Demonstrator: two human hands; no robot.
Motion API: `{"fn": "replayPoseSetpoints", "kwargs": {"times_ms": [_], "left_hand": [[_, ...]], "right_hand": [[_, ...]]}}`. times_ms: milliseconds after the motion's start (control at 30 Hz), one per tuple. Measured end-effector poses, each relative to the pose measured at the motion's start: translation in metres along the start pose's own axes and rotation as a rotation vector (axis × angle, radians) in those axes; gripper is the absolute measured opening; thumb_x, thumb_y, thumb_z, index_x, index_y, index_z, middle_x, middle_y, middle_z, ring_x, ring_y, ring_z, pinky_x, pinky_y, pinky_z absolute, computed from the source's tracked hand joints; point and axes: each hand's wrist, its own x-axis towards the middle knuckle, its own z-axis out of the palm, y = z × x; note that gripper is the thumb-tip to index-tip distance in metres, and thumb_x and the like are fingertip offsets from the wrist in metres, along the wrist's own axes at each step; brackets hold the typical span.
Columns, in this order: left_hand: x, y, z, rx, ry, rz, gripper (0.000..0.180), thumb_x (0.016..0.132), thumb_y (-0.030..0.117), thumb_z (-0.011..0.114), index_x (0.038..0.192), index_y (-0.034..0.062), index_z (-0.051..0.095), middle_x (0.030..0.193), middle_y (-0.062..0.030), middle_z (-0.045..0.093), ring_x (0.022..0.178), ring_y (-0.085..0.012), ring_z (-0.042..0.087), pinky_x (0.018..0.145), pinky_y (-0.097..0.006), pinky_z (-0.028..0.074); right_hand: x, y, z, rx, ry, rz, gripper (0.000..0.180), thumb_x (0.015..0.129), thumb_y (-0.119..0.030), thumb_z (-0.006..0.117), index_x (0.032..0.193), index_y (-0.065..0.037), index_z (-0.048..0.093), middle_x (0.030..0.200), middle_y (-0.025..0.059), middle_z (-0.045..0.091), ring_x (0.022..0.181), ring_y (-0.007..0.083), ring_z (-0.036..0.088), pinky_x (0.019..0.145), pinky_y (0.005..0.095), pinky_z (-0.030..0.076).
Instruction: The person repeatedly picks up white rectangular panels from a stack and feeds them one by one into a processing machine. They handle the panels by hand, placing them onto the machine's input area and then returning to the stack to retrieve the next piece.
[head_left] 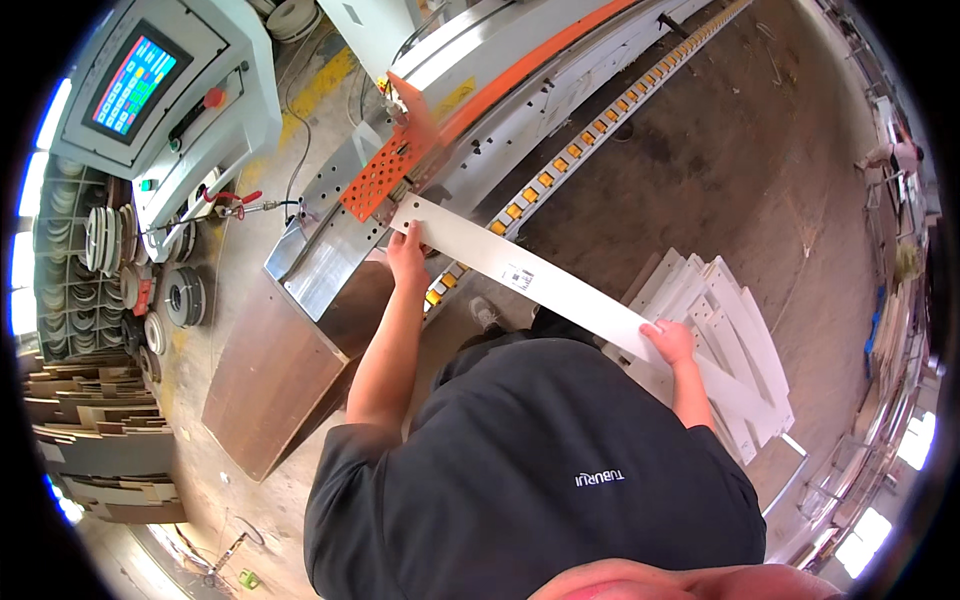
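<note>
A long, narrow white board (560, 285) with small holes at its left end and a printed label slants across in front of me, held in both hands. My left hand (406, 258) grips it near that left end, beside the machine's orange perforated guard (385, 172) and the bare metal infeed plate (325, 270). Farther along, my right hand (672, 342) is closed on the board's near edge. Just past it lies a stack of white panels (735, 325), some with drilled holes. Where the board's right end stops against those panels is hard to make out.
A rail with yellow rollers (575, 152) runs along the machine toward the far right. At far left stands a control panel with a lit screen (135, 82). A brown wooden box (270, 390) sits below the metal plate. Coiled rolls (185, 297) lie on the floor; another person (895, 155) is far right.
</note>
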Motion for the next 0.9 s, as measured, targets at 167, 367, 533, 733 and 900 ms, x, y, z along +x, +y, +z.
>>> {"fn": "replayPoseSetpoints", "kwargs": {"times_ms": [167,367,533,733,900], "left_hand": [[-0.004,-0.020,0.023,0.092,-0.040,-0.055,0.032,0.104,0.027,0.068,0.124,0.0020,0.063,0.112,-0.0054,0.071,0.099,-0.0165,0.068,0.086,-0.035,0.055],[-0.016,-0.017,0.038,0.042,-0.090,0.101,0.058,0.099,0.014,0.071,0.148,-0.0020,0.044,0.102,-0.0040,0.071,0.089,-0.0125,0.067,0.078,-0.028,0.054],[-0.018,-0.011,0.036,0.232,-0.020,0.164,0.081,0.096,0.011,0.071,0.162,0.0023,0.026,0.099,-0.0069,0.068,0.088,-0.0135,0.068,0.077,-0.029,0.055],[-0.018,-0.012,0.036,0.255,-0.005,0.217,0.083,0.100,0.009,0.068,0.168,0.0096,0.020,0.085,0.0001,0.054,0.075,-0.0081,0.052,0.068,-0.025,0.047],[-0.019,0.000,0.040,0.218,-0.023,0.079,0.081,0.102,0.009,0.063,0.169,0.0144,0.017,0.082,-0.0001,0.061,0.071,-0.0071,0.053,0.064,-0.025,0.046]], "right_hand": [[-0.019,-0.031,0.037,0.008,-0.041,0.080,0.076,0.088,-0.080,0.052,0.086,-0.007,0.072,0.090,0.0220,0.072,0.090,0.0439,0.068,0.078,0.0521,0.051],[-0.030,-0.084,0.061,0.075,-0.082,0.152,0.076,0.091,-0.080,0.050,0.091,-0.008,0.074,0.092,0.0206,0.073,0.092,0.0425,0.070,0.079,0.0503,0.052],[-0.034,-0.114,0.076,0.255,-0.120,0.118,0.080,0.092,-0.081,0.049,0.096,-0.006,0.076,0.088,0.0213,0.073,0.088,0.0414,0.071,0.077,0.0473,0.052],[-0.024,-0.136,0.079,0.428,-0.180,0.135,0.074,0.096,-0.072,0.054,0.102,-0.001,0.076,0.089,0.0209,0.074,0.086,0.0347,0.071,0.078,0.0435,0.052],[-0.007,-0.119,0.094,0.595,-0.215,0.094,0.070,0.099,-0.065,0.059,0.108,0.003,0.075,0.088,0.0176,0.075,0.087,0.0241,0.071,0.079,0.0394,0.052]]}}
